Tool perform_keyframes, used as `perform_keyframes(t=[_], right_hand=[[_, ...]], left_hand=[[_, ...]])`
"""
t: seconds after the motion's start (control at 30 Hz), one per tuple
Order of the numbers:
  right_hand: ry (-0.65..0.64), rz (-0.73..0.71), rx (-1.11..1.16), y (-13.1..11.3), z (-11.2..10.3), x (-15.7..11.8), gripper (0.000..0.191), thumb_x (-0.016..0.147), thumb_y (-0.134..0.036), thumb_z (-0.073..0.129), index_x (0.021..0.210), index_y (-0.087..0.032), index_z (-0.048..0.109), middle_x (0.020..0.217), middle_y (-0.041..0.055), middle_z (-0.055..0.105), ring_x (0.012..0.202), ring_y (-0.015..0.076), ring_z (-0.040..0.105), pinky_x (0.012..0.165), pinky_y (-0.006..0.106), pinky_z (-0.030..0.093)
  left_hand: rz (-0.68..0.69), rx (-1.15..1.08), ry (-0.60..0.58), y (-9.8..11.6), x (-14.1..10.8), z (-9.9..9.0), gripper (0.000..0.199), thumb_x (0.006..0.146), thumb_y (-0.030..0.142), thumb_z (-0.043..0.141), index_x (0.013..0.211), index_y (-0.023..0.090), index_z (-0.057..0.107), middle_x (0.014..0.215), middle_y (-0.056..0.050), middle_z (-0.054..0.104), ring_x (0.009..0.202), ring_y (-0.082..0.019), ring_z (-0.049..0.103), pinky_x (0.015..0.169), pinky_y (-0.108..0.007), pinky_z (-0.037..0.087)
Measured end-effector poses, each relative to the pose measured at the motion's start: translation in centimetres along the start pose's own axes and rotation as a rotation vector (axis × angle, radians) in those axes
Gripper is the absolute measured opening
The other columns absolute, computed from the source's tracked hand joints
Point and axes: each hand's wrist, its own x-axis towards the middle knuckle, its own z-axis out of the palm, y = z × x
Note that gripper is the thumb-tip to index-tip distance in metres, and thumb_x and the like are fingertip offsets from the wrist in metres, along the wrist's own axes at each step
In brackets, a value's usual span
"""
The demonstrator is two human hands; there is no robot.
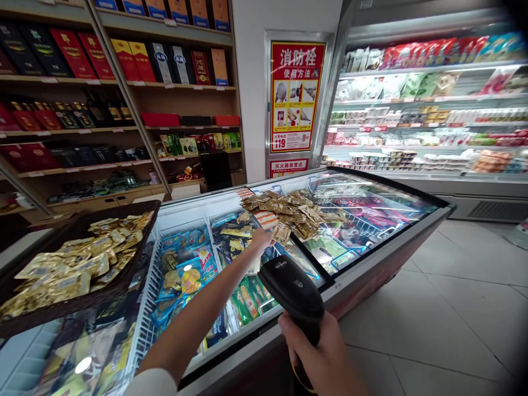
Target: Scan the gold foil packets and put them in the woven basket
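Left arm (210, 300) stretched forward, left hand (262, 241) farther out; right hand (322, 352) nearer, curled.

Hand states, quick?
Left hand: fingers at a small gold packet; whether they grip it can't be told.
Right hand: closed around the handle of a black scanner.

I see a black, glossy plastic handheld scanner (291, 286) gripped in my right hand (330, 352), its handle down and its head angled toward the pile. The small gold foil packets (299, 212) look flat and overlap loosely on the freezer's glass top (371, 220), the nearest ones at my left fingers (264, 237).
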Motion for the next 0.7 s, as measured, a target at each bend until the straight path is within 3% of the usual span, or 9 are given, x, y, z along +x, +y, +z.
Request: perform_keyframes(t=[0.1,0.2,0.3,0.4,0.53,0.7], right_hand=[[-0.103,0.025,0.014,-0.4,0.3,-0.6,0.052,0.081,-0.068,0.074,0.085,-0.016,0.072,0.052,0.0015,0.058,0.05,0.0207,0.059,0.051,0.03,0.05],[-0.132,0.01,0.039,-0.8,1.3,-1.3,0.05,0.082,-0.067,0.074,0.081,-0.016,0.07,0.051,0.0013,0.058,0.049,0.0197,0.058,0.051,0.029,0.048],[-0.135,-0.006,0.084,-1.1,2.8,-2.0,0.05,0.082,-0.066,0.074,0.079,-0.017,0.068,0.047,-0.0005,0.055,0.044,0.0175,0.054,0.047,0.029,0.044],[-0.147,-0.034,0.098,-1.3,4.2,-2.4,0.048,0.082,-0.064,0.075,0.078,-0.018,0.066,0.046,-0.0015,0.054,0.043,0.0166,0.052,0.047,0.029,0.044],[-0.177,-0.075,0.115,-1.2,5.4,-2.6,0.046,0.084,-0.062,0.076,0.083,-0.017,0.066,0.046,-0.0021,0.054,0.043,0.0159,0.053,0.047,0.028,0.044],[-0.194,-0.095,0.139,-2.4,6.6,-2.9,0.05,0.083,-0.062,0.076,0.097,-0.015,0.069,0.054,-0.0005,0.061,0.041,0.0144,0.052,0.045,0.028,0.044]], left_hand=[[-0.096,-0.036,0.11,-1.5,-3.7,-5.5,0.018,0.089,0.02,0.069,0.075,0.018,0.059,0.06,-0.001,0.061,0.062,-0.019,0.067,0.067,-0.033,0.057],[-0.13,-0.095,0.237,-3.1,-7.6,-10.9,0.011,0.087,0.018,0.071,0.083,0.019,0.06,0.061,0.0,0.064,0.062,-0.019,0.069,0.067,-0.032,0.057],[-0.144,-0.143,0.34,-4.4,-11.0,-14.9,0.023,0.075,0.014,0.082,0.088,0.017,0.063,0.064,-0.002,0.067,0.062,-0.019,0.069,0.066,-0.032,0.056],[-0.108,-0.177,0.413,-5.0,-13.4,-17.6,0.029,0.064,0.01,0.088,0.084,0.015,0.067,0.065,-0.001,0.067,0.061,-0.017,0.067,0.065,-0.029,0.054],[-0.024,-0.19,0.447,-4.6,-16.2,-20.7,0.024,0.062,0.021,0.09,0.078,0.015,0.074,0.062,-0.001,0.067,0.059,-0.016,0.063,0.062,-0.028,0.049],[0.115,-0.155,0.498,-2.6,-19.5,-24.2,0.036,0.053,0.03,0.096,0.079,0.015,0.078,0.082,-0.007,0.077,0.079,-0.022,0.07,0.073,-0.03,0.052]])
